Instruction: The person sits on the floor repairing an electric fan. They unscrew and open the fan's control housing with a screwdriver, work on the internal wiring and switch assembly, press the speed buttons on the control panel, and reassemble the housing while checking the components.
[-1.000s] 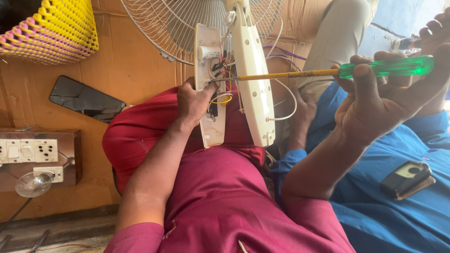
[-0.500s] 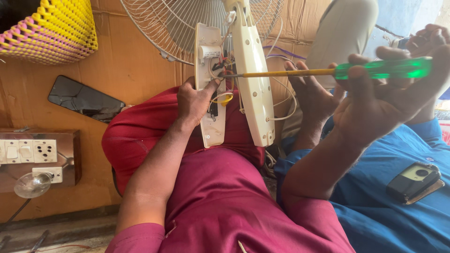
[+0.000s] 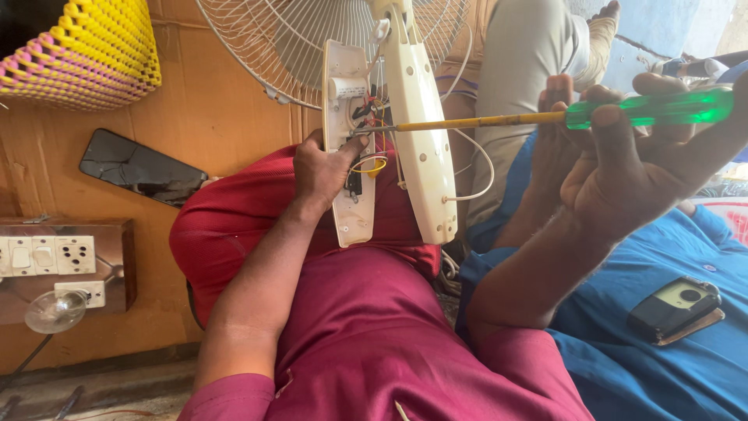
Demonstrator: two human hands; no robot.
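Head view: fan base (image 3: pixel 421 132) already opened, 2 white halves apart, wires (image 3: pixel 366 117) bared. Back half (image 3: pixel 348 156) clamped by left hand (image 3: pixel 321 168) on lap. Screwdriver (image 3: pixel 545 117) gripped by right hand (image 3: pixel 639 171), tip set at wires. Closing not yet done.

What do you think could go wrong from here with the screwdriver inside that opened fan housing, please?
The screwdriver tip sits among loose coloured wires, so it might slip and nick or pull one. The left hand grips the open housing just below the tip, so a slip could jab the fingers.
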